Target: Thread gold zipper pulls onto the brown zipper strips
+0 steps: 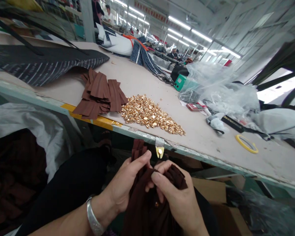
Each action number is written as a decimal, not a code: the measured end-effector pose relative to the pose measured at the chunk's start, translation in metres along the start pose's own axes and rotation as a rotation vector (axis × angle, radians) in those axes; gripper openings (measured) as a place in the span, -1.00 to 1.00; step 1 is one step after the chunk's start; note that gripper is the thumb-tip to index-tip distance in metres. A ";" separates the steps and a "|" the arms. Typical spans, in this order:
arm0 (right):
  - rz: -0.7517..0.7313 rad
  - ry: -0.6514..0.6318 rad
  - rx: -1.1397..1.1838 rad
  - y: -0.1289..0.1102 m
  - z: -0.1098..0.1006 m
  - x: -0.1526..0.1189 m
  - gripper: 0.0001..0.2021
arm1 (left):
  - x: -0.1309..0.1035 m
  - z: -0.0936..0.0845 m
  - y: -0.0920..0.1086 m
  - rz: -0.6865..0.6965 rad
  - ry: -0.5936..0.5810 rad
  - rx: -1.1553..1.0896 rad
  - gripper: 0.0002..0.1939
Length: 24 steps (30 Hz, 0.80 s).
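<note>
My left hand (124,182) is closed on brown zipper tapes (141,205), which hang down over my lap. A folded bunch of the tape sticks up past its fingers. My right hand (178,191) pinches the same brown tapes just to the right, thumb and fingertips close to my left hand. A small gold piece (157,204) shows on the tape below. Just above my hands, a yellow forked holder (159,151) is fixed at the table edge with a gold zipper slider on it. Behind it lies a heap of gold zipper sliders (148,114).
Brown strips (98,91) are stacked left of the heap, partly over the table edge. Dark striped fabric (49,64) lies further left. On the right are plastic bags (221,90), a green box (180,82) and a yellow tape roll (246,144). A white sack (36,121) stands low left.
</note>
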State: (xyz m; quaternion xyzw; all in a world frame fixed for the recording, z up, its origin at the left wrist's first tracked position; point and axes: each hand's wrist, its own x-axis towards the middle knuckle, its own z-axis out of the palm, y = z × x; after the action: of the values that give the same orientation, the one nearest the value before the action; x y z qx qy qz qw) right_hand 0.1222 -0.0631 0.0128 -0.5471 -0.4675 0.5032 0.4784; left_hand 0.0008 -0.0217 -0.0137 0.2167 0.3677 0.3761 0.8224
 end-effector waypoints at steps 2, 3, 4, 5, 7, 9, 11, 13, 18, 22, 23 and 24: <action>0.010 0.042 0.029 0.002 -0.005 0.000 -0.78 | 0.001 -0.001 0.003 0.046 0.067 0.033 -0.57; 0.019 0.064 0.035 0.004 -0.007 0.001 -0.79 | 0.000 -0.001 0.005 0.071 0.070 0.055 -0.57; 0.027 0.085 0.032 0.005 -0.009 0.001 -0.81 | -0.001 -0.002 0.007 0.094 0.053 0.080 -0.58; 0.028 0.104 0.021 0.006 -0.011 0.001 -0.82 | -0.003 -0.003 0.008 0.110 0.019 0.106 -0.61; 0.005 0.130 -0.028 0.007 -0.013 0.002 -0.84 | -0.006 -0.004 0.009 0.119 -0.070 0.170 -0.67; -0.042 0.138 -0.106 0.007 -0.014 0.001 -0.86 | -0.007 -0.005 0.008 0.112 -0.112 0.218 -0.71; -0.128 0.137 -0.212 0.007 -0.014 -0.001 -0.88 | -0.007 -0.005 0.006 0.109 -0.103 0.224 -0.72; -0.315 0.107 -0.342 0.006 -0.014 -0.004 -0.92 | -0.006 -0.004 0.005 0.091 -0.086 0.181 -0.74; -0.688 0.051 -0.465 0.009 -0.014 -0.008 -0.82 | -0.004 -0.004 0.004 -0.075 -0.109 0.021 -0.68; -0.329 0.213 -0.208 0.015 -0.012 -0.004 -0.92 | -0.006 -0.005 0.004 -0.045 -0.172 0.072 -0.67; -0.234 0.205 -0.142 0.016 -0.012 -0.003 -0.90 | -0.007 -0.005 0.003 -0.032 -0.158 0.088 -0.67; -0.157 0.180 -0.087 0.016 -0.012 -0.002 -0.88 | -0.007 -0.005 0.003 -0.025 -0.138 0.099 -0.67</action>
State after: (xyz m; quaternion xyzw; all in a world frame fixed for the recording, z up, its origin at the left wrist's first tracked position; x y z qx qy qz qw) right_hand 0.1341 -0.0672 -0.0030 -0.5718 -0.4855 0.3925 0.5323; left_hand -0.0073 -0.0248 -0.0114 0.2777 0.3311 0.3316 0.8387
